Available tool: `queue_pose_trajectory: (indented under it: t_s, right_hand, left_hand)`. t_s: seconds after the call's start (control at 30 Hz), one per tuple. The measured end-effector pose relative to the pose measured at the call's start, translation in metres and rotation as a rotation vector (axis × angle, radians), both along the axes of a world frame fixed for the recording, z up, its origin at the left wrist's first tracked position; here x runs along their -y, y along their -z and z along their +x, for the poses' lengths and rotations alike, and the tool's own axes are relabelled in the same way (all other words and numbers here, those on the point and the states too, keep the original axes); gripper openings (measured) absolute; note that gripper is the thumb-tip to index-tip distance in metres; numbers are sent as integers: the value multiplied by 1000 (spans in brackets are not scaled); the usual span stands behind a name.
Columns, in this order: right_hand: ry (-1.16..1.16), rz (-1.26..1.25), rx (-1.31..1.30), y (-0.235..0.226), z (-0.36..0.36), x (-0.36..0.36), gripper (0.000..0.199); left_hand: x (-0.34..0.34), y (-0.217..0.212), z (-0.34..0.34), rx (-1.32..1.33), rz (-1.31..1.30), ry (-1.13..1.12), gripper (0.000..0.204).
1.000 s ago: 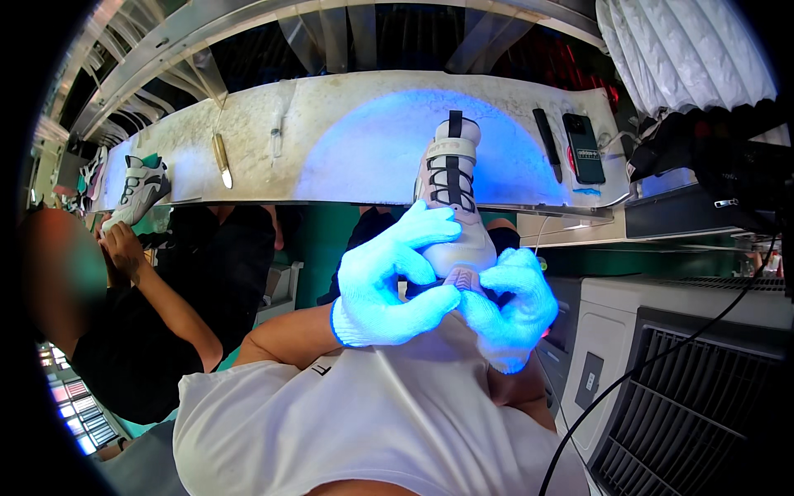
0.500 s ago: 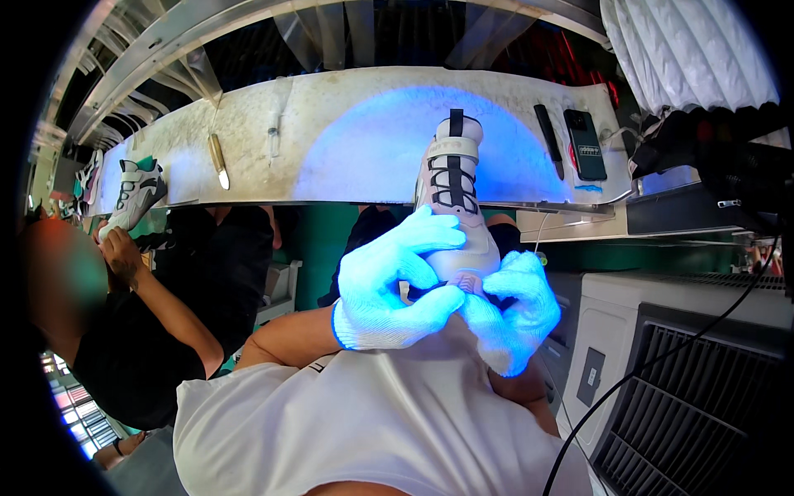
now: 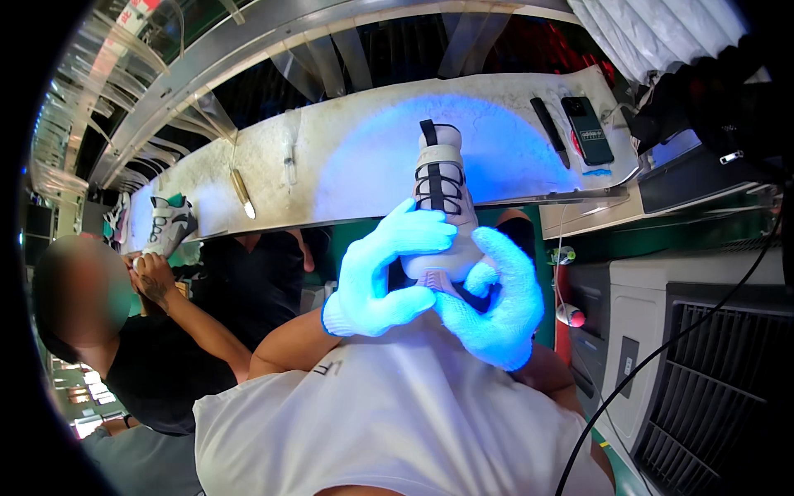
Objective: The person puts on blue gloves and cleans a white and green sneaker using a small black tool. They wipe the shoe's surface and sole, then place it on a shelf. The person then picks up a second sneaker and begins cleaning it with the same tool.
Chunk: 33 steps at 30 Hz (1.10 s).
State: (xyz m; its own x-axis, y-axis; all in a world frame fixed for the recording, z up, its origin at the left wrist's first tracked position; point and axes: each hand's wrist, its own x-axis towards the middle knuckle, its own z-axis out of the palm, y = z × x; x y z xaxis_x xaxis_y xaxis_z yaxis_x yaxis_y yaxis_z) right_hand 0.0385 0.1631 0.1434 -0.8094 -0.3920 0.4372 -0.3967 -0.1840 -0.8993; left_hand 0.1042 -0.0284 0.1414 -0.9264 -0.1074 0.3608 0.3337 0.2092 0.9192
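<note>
A light grey sneaker (image 3: 441, 186) with black laces and a black pull tab points its toe toward me, under a blue glow at the near edge of the bench. My left hand (image 3: 385, 269), in a knitted work glove, holds it from the left; the fingers lie over the vamp and the thumb presses by the pinkish toe tip. From the right, my gloved right hand (image 3: 500, 310) grips the toe end, with one finger raised along the shoe's side. The sole and the fingertips beneath it are hidden.
On the pale bench (image 3: 347, 165) lie a wooden-handled tool (image 3: 241, 193), a syringe-like tube (image 3: 289, 161), a dark strip-shaped tool (image 3: 549, 132) and a phone (image 3: 588, 132). At left a co-worker's hand (image 3: 153, 277) holds another sneaker (image 3: 169, 223). A grey louvred machine (image 3: 711, 364) stands right.
My right hand's finger has lifted and straightened beside the shoe, where it was curled at the toe. The left hand keeps its hold. The whole view has tilted and shifted slightly.
</note>
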Motion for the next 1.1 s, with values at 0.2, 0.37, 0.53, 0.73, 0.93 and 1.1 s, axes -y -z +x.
queue_pose_trajectory:
  t_s: [0.2, 0.37, 0.53, 0.73, 0.93, 1.1]
  right_hand:
    - [-25, 48, -41, -15, -5, 6, 51]
    - [-48, 30, -31, -18, -10, 6, 57]
    - [-114, 101, -39, -15, -8, 0, 62]
    - [-189, 129, 16, -8, -8, 5, 75]
    - [-193, 138, -21, -13, -15, 2, 84]
    - [-63, 200, -59, -12, -16, 4, 81]
  left_hand:
    - [19, -4, -15, 44, 27, 192, 62]
    - [14, 2, -10, 145, 210, 121, 49]
    - [2, -28, -3, 302, 255, 74, 41]
    - [5, -18, -2, 335, 444, 71, 35]
    - [15, -28, -16, 191, 116, 125, 59]
    - [25, -15, -18, 168, 23, 125, 62]
